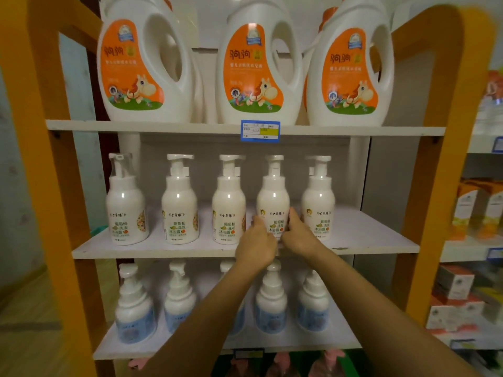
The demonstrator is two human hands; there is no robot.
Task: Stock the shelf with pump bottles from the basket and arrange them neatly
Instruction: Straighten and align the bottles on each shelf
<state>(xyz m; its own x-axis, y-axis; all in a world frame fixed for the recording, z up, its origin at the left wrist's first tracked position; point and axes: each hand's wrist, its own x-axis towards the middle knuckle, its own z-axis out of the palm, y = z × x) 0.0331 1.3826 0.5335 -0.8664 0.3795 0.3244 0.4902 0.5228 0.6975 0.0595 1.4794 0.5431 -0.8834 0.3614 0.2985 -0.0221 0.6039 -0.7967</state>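
Observation:
Several white pump bottles with green-and-orange labels stand in a row on the middle shelf [190, 248]. My left hand [254, 244] and my right hand [298, 236] grip the lower body of the fourth bottle from the left [273, 197], one hand on each side. That bottle stands upright on the shelf board. Its neighbours are a bottle on the left [229, 202] and a bottle on the right [318, 200], each a small gap away. No basket is in view.
Three large white detergent jugs [258, 66] with orange labels fill the top shelf, with a blue price tag [260, 131] on its edge. Blue-labelled pump bottles [134, 306] line the shelf below. Orange side panels [435, 131] frame the unit. Boxed goods [462, 295] sit on shelves at right.

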